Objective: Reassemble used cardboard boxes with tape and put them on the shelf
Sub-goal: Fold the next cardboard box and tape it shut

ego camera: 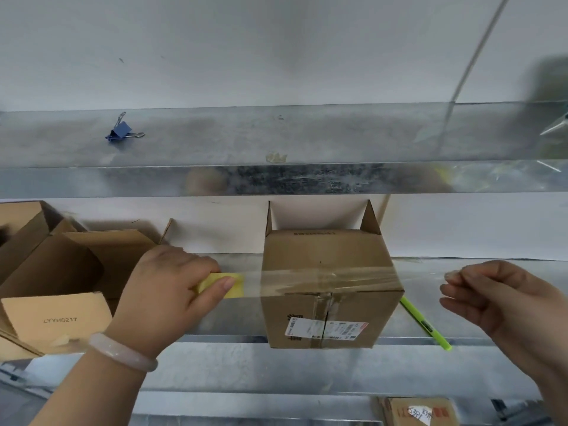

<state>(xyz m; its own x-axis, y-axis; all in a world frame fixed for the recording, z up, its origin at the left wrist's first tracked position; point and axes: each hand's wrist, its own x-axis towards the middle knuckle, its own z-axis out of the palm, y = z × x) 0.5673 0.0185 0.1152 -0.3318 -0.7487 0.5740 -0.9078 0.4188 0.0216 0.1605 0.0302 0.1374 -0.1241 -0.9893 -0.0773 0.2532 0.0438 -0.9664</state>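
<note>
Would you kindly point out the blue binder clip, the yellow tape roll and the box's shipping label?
blue binder clip (pixel 120 130), head view, on its blue body.
yellow tape roll (pixel 239 290), head view, on its exposed yellow part.
shipping label (pixel 304 328), head view, on its left half.

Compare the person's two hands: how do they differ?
The left hand grips the yellow tape roll; the right hand pinches the free end of the clear tape. The left wrist wears a pale bracelet; the right shows none. Both stretch tape across the cardboard box.
</note>
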